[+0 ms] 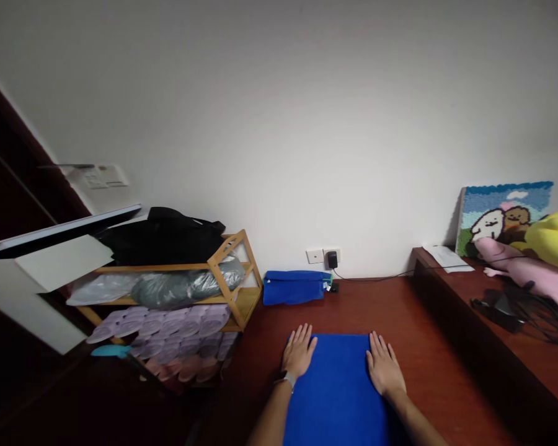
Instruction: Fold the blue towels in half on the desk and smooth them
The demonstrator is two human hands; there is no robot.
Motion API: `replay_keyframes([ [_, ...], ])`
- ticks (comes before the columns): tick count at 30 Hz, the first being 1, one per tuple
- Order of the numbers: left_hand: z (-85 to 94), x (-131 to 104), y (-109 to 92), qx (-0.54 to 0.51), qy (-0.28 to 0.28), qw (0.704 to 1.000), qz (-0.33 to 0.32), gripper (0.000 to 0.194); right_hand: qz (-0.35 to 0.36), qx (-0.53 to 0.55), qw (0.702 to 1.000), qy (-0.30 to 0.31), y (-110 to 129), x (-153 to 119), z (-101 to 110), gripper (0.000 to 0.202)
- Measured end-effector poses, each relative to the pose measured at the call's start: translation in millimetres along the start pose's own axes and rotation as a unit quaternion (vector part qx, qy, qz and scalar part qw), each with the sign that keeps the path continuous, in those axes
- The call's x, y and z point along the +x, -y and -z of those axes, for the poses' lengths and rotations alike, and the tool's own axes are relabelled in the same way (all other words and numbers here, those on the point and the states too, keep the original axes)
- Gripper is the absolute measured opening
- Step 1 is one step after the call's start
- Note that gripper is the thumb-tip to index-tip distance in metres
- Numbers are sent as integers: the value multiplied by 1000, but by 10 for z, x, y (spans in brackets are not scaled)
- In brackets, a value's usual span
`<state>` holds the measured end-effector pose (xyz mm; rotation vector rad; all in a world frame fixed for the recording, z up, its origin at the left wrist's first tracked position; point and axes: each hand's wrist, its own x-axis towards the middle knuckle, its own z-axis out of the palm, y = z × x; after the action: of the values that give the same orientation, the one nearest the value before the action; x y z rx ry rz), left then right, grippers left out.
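A blue cloth [337,390] lies spread flat on the reddish-brown wooden table [439,365], its near end running out of the bottom of the view. My left hand [298,352] rests flat on the cloth's far left corner, fingers stretched out, with a grey band on the wrist. On the far right corner, my right hand [385,365] lies palm down with its fingers extended over the edge. Neither hand grips anything. Behind them, against the wall, sits a folded blue cloth [295,288] with a small white tag at its right end.
A wooden rack [239,297] with several slippers [162,322] and a black bag [167,235] stands left. A plugged-in black adapter [332,259] trails a cord rightward. The raised ledge at right holds a pink plush toy [530,266], a yellow plush toy [555,241] and cables [544,316].
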<state>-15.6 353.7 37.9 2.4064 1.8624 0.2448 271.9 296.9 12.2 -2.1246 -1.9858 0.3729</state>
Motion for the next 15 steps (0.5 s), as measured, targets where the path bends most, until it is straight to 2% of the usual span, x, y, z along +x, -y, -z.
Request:
replay_keyframes([
  [2, 9, 17, 187, 7, -5, 1000, 22, 65, -2, -4, 1000, 2, -2, 2, 4, 70],
  [5, -15, 33, 317, 10, -14, 999, 35, 66, -8, -7, 1000, 7, 14, -7, 46, 70],
  [11, -50, 41, 309, 11, -19, 999, 28, 69, -10, -12, 1000, 11, 62, -37, 150, 69],
  [15, -59, 43, 310, 9, -23, 999, 27, 69, -16, -17, 1000, 18, 68, -31, 149, 69],
])
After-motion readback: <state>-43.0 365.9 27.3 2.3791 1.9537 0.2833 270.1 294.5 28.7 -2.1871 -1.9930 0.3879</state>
